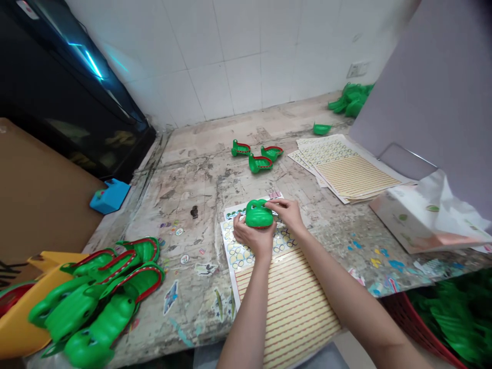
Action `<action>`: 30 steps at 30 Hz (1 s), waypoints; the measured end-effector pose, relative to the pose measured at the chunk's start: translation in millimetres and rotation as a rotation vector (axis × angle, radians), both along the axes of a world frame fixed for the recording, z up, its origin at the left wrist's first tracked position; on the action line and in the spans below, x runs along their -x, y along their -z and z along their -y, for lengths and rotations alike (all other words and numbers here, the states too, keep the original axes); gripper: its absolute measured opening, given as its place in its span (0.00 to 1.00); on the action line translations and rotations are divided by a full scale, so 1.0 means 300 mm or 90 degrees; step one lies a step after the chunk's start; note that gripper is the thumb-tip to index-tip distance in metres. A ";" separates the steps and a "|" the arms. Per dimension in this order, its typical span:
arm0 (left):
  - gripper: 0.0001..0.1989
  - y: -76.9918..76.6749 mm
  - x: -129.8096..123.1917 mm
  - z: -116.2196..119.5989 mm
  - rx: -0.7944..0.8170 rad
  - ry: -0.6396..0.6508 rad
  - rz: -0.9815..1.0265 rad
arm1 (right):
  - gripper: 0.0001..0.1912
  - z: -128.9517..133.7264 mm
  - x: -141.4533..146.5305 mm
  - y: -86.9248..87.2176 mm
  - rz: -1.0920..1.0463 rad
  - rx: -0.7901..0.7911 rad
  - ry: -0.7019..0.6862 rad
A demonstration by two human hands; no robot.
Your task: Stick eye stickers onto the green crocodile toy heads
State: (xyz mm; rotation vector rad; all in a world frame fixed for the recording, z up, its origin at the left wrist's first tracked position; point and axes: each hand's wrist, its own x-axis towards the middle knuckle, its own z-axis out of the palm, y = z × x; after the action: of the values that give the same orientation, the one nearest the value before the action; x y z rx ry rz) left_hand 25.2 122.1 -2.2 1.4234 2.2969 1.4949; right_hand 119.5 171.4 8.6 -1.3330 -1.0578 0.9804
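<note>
A green toy crocodile head [259, 217] sits in my left hand [254, 240], its rounded snout facing me and a thin red edge showing underneath. The fingers of my left hand wrap round it from below. My right hand [290, 213] reaches in from the right, thumb and fingertips pinched together against the eye area on the head's right side. Whatever those fingertips may hold is too small to make out. Under both hands lies a sticker sheet [292, 307], with round eye-like stickers in its upper part and rows of red-lined strips below.
Three green toy jaws [260, 163] rest farther back. More sticker sheets [346, 169] and a tissue box [426, 215] are at right. Assembled crocodile toys [92, 328] pile up by a yellow container [23, 323] at left. A red basket [418, 328] of green parts stands below right.
</note>
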 end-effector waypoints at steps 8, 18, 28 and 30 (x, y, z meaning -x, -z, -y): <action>0.42 -0.004 -0.001 0.004 0.000 0.010 0.024 | 0.13 0.006 0.003 0.001 0.083 -0.006 0.028; 0.38 -0.013 -0.004 0.005 0.034 0.010 0.013 | 0.13 0.016 0.012 -0.012 0.135 -0.006 0.048; 0.39 -0.003 0.001 0.002 -0.002 0.009 -0.016 | 0.19 0.018 0.011 -0.031 0.478 -0.114 0.113; 0.39 -0.002 0.000 0.001 -0.007 0.006 -0.012 | 0.27 0.016 0.000 -0.032 0.514 -0.110 0.158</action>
State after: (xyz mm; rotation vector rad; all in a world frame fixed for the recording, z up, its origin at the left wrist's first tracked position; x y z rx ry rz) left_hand 25.2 121.7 -1.8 1.4557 2.2931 1.4998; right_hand 119.4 166.6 18.2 -1.7060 -1.4765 0.1298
